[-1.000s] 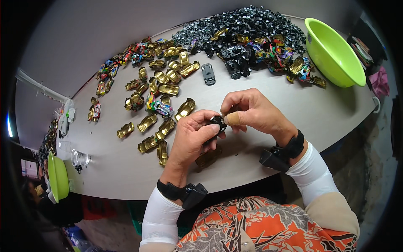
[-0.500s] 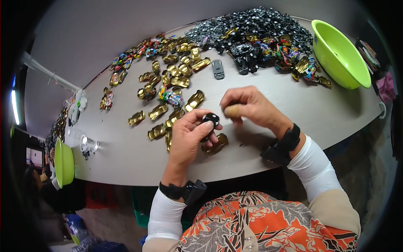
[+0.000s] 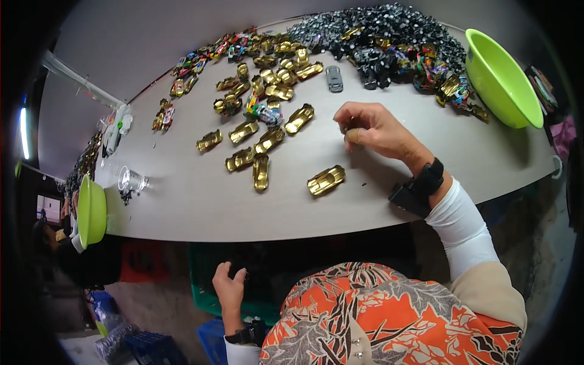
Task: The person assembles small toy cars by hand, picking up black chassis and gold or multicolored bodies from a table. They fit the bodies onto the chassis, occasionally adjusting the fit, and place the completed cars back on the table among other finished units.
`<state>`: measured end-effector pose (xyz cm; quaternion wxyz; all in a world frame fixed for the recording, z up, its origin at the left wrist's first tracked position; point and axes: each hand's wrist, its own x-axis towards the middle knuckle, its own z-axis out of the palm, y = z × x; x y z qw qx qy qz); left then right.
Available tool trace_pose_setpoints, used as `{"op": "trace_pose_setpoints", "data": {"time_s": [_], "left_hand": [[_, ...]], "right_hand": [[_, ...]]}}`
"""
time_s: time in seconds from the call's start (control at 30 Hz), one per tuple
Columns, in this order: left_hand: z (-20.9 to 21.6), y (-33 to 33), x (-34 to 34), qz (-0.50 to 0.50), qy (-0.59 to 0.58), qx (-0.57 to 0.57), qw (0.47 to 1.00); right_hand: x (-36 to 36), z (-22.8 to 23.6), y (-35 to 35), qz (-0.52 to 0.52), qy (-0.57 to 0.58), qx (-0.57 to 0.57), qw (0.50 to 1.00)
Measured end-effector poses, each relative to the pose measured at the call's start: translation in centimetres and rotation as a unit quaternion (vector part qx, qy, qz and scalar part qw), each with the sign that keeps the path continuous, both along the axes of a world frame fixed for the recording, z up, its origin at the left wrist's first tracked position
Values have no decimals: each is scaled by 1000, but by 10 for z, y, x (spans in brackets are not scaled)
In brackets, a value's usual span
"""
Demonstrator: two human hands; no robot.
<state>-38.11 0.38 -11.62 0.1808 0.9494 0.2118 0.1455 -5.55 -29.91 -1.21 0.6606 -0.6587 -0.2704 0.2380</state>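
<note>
My left hand (image 3: 229, 287) is below the table's front edge, over a green crate (image 3: 204, 298). Its thumb and fingers are apart, and I see nothing between them. Above the table, my right hand (image 3: 380, 134) is closed, thumb against curled fingers; a small dark bit shows there, too small to name. A gold toy car body (image 3: 326, 180) lies nearest to it, at the front. Several more, such as a gold car body (image 3: 261, 171), are spread to the left. Farther back lies a grey toy car piece (image 3: 334, 79).
A heap of small black and silver parts (image 3: 389, 30) covers the back, with colourful car bodies (image 3: 426, 67) before it. A lime-green basin (image 3: 505, 85) stands right, another green basin (image 3: 91, 212) left, near a clear plastic cup (image 3: 132, 179). Another person shows at far left.
My left hand has gone from mid-table down past the front edge; the black toy car part it held no longer shows in it. My right hand stays raised and closed. The view has shifted slightly.
</note>
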Motion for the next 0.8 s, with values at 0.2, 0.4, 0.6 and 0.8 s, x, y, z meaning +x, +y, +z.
{"op": "trace_pose_setpoints", "data": {"time_s": [0.2, 0.4, 0.6, 0.8], "left_hand": [[117, -84, 118, -224, -148, -152, 951], [114, -131, 220, -395, 12, 42, 918], [107, -112, 298, -315, 15, -395, 863], [106, -111, 310, -244, 38, -635, 732]], "right_hand": [[22, -19, -4, -34, -91, -18, 995], [26, -11, -5, -54, -8, -36, 998], [70, -15, -1, -201, -251, -127, 938], [95, -12, 49, -311, -418, -309, 796]]}}
